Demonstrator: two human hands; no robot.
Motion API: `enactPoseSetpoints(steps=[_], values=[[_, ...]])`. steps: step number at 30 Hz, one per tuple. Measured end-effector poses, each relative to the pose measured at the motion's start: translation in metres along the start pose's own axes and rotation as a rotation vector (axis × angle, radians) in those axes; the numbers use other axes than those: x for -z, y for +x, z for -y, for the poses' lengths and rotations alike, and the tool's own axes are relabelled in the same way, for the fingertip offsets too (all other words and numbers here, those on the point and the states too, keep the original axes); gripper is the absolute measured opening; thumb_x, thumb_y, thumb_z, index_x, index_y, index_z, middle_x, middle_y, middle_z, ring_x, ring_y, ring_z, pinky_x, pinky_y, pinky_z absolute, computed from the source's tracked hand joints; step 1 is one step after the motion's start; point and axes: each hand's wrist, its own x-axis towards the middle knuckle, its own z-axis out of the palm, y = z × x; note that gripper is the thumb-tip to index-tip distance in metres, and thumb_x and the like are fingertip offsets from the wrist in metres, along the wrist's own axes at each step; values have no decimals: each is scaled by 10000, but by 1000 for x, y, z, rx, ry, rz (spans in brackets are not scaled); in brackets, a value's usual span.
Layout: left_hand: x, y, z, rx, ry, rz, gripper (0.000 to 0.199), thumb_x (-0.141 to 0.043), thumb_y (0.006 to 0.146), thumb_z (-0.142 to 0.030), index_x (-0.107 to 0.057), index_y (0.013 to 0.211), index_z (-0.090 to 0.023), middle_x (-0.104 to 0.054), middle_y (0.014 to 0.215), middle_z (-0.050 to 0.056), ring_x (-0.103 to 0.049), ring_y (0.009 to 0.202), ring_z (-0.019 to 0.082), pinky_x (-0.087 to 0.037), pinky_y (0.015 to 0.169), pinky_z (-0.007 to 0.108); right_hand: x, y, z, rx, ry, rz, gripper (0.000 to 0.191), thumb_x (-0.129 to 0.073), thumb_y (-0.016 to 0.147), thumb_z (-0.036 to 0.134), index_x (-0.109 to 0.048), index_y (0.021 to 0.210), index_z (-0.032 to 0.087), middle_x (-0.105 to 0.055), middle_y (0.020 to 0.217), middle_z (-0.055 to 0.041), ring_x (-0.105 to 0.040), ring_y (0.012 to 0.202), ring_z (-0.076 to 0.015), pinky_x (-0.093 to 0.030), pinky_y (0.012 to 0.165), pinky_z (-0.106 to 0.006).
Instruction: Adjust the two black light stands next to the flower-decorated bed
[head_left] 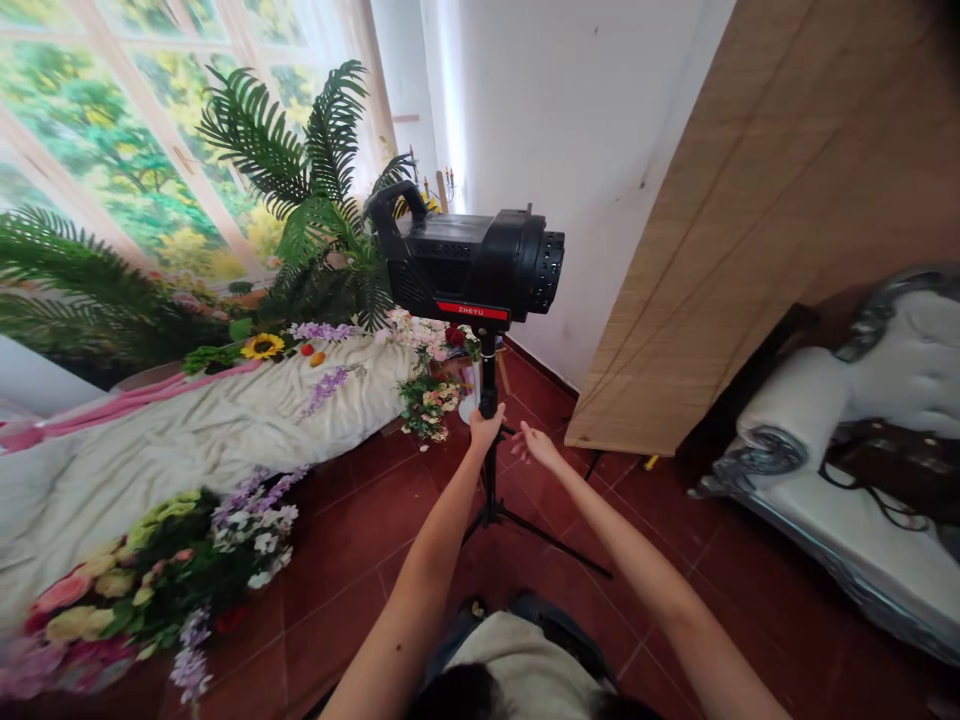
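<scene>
A black studio light (465,262) with a top handle and a red label sits on a black light stand (490,470) in front of me. My left hand (486,428) is wrapped round the stand's pole, below the lamp. Just to the right, my right hand (534,443) is beside the pole's side knob, its fingers partly curled and apart. It seems to hold nothing; whether a fingertip touches the knob I cannot tell. The stand's legs spread on the red tiled floor (360,530).
Left of the stand lies a cream cloth (225,410) with flowers, a sunflower (262,346) and a large bouquet (150,580). Palm fronds (307,150) rise behind the lamp. At right hangs a woven blind (675,250), beyond which stands a silver-framed sofa (847,400) bearing a brown bag (892,465).
</scene>
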Motion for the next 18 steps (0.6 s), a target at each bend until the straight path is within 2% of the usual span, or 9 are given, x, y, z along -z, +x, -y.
enactPoseSetpoints(steps=[2, 3, 5, 8, 10, 12, 14, 16, 18], values=[[1, 0, -2, -27, 23, 16, 275, -687, 596, -408, -589, 579, -151, -607, 519, 22, -565, 437, 121, -457, 426, 217, -3, 1, 5, -62, 143, 84, 519, -245, 892, 522, -582, 761, 150, -637, 600, -73, -540, 442, -124, -433, 426, -231], [1, 0, -3, -25, 25, 22, 272, -685, 599, -405, -587, 574, -153, -606, 516, 22, -567, 442, 122, -459, 435, 218, -4, 0, 9, -30, 173, 70, 486, -321, 866, 538, -585, 736, 150, -632, 590, -69, -540, 446, -124, -439, 434, -233], [2, 0, -4, -16, 21, 37, 270, -675, 610, -405, -589, 573, -152, -601, 509, 23, -564, 444, 122, -459, 446, 218, -3, -6, 16, 126, 149, -71, 354, -503, 785, 502, -598, 750, 164, -634, 631, -48, -566, 521, -132, -473, 512, -250], [2, -2, -4, -43, 15, 48, 277, -663, 620, -412, -597, 581, -146, -599, 516, 25, -566, 468, 121, -463, 481, 218, 3, -19, 26, 424, -9, -282, 229, -632, 687, 411, -625, 755, 193, -633, 883, -56, -596, 804, -174, -477, 766, -321], [2, -2, -3, -70, 9, 52, 281, -662, 622, -416, -603, 591, -143, -603, 535, 25, -572, 498, 123, -469, 511, 222, 6, -26, 33, 545, -75, -311, 198, -642, 684, 396, -625, 712, 201, -586, 1030, -72, -548, 979, -206, -423, 881, -354], [2, -3, -2, -80, -23, 62, 282, -663, 622, -416, -607, 613, -140, -611, 566, 25, -573, 524, 126, -474, 530, 231, 7, -28, 42, 596, -75, -318, 202, -648, 689, 395, -613, 752, 206, -556, 1075, -83, -509, 1041, -221, -400, 909, -366], [2, -2, -2, -78, -75, 76, 277, -666, 623, -407, -605, 635, -137, -616, 599, 26, -570, 541, 129, -478, 539, 245, 6, -25, 53, 613, -42, -328, 313, -673, 671, 389, -578, 913, 214, -546, 1082, -88, -504, 1025, -218, -410, 891, -362], [2, -2, -1, -78, -120, 97, 264, -675, 619, -381, -602, 664, -132, -624, 641, 33, -572, 571, 134, -489, 569, 264, 0, -17, 66, 619, -3, -315, 513, -706, 633, 380, -496, 1072, 220, -530, 1114, -92, -503, 1014, -214, -417, 876, -353], [3, -1, -1, -70, -139, 114, 250, -676, 623, -356, -597, 692, -129, -634, 690, 47, -581, 625, 144, -503, 626, 284, -8, -8, 78, 614, 16, -277, 625, -716, 613, 376, -425, 1144, 223, -524, 1129, -90, -502, 1021, -214, -414, 879, -349]])
